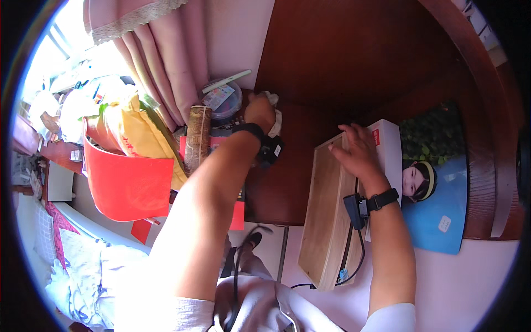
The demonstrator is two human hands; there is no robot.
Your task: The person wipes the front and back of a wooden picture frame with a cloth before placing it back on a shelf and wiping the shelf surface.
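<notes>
Left hand (260,112) is reaching out over the dark wooden desk (354,61), fingers curling down onto a white cloth (273,106) bunched at the back of the desktop; how tight the grip is, cannot tell, since the back of the hand is hiding the fingertips. A black wrist strap with a small device is sitting on that forearm. Right hand (358,150) is resting fingers spread and flat on top of a light wooden box (326,213), which is lying across the desk's front edge and sticking out past it. A white box (387,145) is lying just beside the wooden one, touching it on the right. Further right a large photo print (437,182) is lying flat on the desk. Just left of the cloth a clear round lidded container (224,99) is standing near the pink curtain (166,55). A red bag (127,185) stuffed with yellow packaging is sitting well off to the left.
</notes>
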